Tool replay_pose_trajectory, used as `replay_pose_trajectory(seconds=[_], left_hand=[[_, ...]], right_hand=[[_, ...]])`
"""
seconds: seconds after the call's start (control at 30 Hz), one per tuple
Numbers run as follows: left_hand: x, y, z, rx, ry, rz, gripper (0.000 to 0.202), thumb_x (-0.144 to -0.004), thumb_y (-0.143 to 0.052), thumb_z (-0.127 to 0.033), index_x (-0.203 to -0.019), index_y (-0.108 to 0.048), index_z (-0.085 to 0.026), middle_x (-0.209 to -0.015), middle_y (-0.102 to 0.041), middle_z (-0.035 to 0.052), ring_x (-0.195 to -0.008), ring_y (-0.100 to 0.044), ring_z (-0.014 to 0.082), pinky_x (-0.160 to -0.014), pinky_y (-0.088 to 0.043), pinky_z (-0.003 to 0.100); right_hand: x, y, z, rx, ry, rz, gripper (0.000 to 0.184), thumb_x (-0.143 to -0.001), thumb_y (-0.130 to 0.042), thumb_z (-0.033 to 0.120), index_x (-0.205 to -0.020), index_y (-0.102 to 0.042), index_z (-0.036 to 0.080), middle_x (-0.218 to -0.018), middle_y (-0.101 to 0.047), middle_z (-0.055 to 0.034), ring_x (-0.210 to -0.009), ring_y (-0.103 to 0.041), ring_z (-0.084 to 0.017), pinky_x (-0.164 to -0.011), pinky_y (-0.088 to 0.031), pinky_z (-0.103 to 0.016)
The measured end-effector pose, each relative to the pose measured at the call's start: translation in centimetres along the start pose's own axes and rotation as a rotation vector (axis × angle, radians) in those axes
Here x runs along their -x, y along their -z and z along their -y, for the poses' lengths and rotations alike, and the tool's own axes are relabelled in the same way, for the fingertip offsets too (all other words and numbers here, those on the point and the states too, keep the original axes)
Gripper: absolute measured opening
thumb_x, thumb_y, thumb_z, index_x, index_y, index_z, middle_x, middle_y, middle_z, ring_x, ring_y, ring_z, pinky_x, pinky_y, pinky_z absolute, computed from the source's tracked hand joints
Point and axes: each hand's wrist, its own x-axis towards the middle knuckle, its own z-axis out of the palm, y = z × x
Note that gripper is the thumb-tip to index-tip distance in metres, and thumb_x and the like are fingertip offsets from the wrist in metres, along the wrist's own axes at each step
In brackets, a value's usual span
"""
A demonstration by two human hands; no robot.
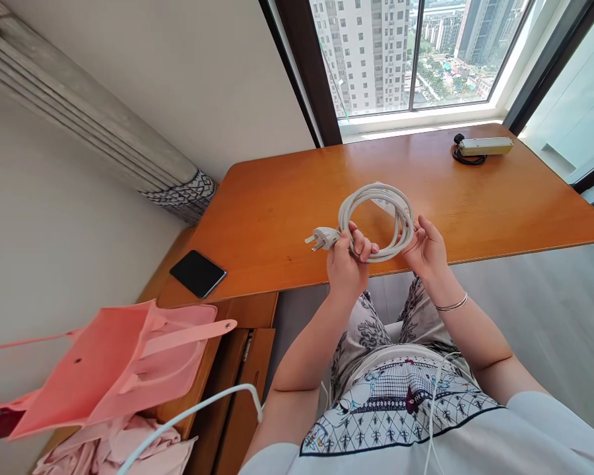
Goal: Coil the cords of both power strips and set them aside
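Note:
A white power cable [376, 218] is wound into a round coil and held up over the front edge of the wooden desk [277, 211]. My left hand [347, 264] is closed around the coil's left side, just beside the white plug [321, 238] that sticks out to the left. My right hand [428, 249] grips the coil's right side with curled fingers; a thin bracelet sits on that wrist. Part of a white block shows behind the coil.
A beige power strip [484, 146] with a black cord lies at the desk's far right by the window. A dark phone [198, 273] rests on the lower cabinet at left. A pink bag [109, 363] and pink cloth sit at bottom left.

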Motion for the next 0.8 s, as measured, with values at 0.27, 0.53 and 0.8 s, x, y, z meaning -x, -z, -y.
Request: replay_pose_trajectory(seconds=[0.27,0.53,0.8], left_hand=[[-0.5,1.2,0.8,-0.062,0.141,0.045,0.017,-0.095,-0.062,-0.030,-0.082,-0.057,-0.019,-0.053,-0.035,-0.0102,-0.041,-0.035,0.0051,-0.052,-0.041,0.020],[-1.2,2.0,0.7,-0.096,0.169,0.089,0.015,-0.093,-0.059,-0.027,-0.081,-0.058,-0.018,-0.049,-0.033,-0.0109,-0.038,-0.031,0.0043,-0.049,-0.038,0.018],[-1.9,2.6,0.2,-0.188,0.172,0.147,0.015,-0.092,-0.060,-0.027,-0.080,-0.059,-0.017,-0.048,-0.034,-0.0110,-0.037,-0.032,0.0044,-0.047,-0.037,0.019]], right_hand=[[0.2,0.8,1.4,0.208,0.231,-0.037,0.025,-0.080,-0.080,0.031,-0.076,-0.056,0.024,-0.053,-0.039,0.0096,-0.046,-0.038,-0.008,-0.045,-0.039,-0.021],[0.1,0.9,0.2,0.200,0.173,-0.064,0.028,-0.075,-0.081,0.030,-0.098,-0.064,0.027,-0.095,-0.074,0.0052,-0.084,-0.073,-0.015,-0.070,-0.059,-0.026],[0.7,1.0,-0.3,0.171,0.185,-0.005,0.042,-0.071,-0.086,0.035,-0.100,-0.057,0.029,-0.099,-0.073,0.0083,-0.082,-0.075,-0.015,-0.070,-0.062,-0.029]])
